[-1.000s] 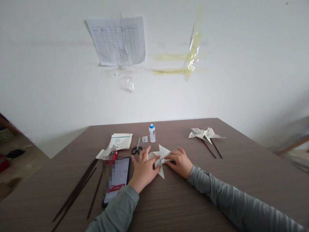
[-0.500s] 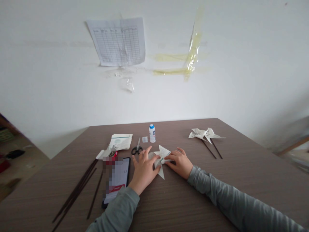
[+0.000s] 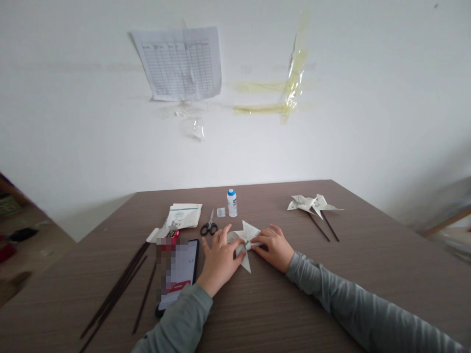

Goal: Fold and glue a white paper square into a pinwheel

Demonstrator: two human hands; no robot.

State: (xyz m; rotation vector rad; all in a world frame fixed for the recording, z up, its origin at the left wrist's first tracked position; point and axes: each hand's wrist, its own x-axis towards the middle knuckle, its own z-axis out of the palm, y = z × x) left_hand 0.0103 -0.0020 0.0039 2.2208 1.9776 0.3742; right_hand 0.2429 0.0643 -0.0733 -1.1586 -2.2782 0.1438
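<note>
A folded paper pinwheel [image 3: 250, 229] with pointed blades lies on the table between my hands. My left hand [image 3: 221, 257] pinches its left side with thumb and forefinger, the other fingers raised. At its right side, my right hand [image 3: 274, 247] grips the paper near the centre with closed fingers. Part of the pinwheel is hidden under my fingers. Just beyond my left hand are black-handled scissors [image 3: 209, 227]. A white bottle with a blue cap [image 3: 232, 203] stands upright behind the pinwheel, beside a small clear square piece [image 3: 221, 212].
Two paper pinwheels on dark sticks [image 3: 312, 205] lie at the back right. A phone [image 3: 186, 274] is left of my left hand, near loose dark sticks [image 3: 121, 289], a small red box [image 3: 171, 240] and stacked paper sheets [image 3: 184, 215]. The table [image 3: 331, 274] meets a white wall.
Both hands stay almost in place on the pinwheel. Its left blade looks slightly shifted under my left fingers; the other things have not moved.
</note>
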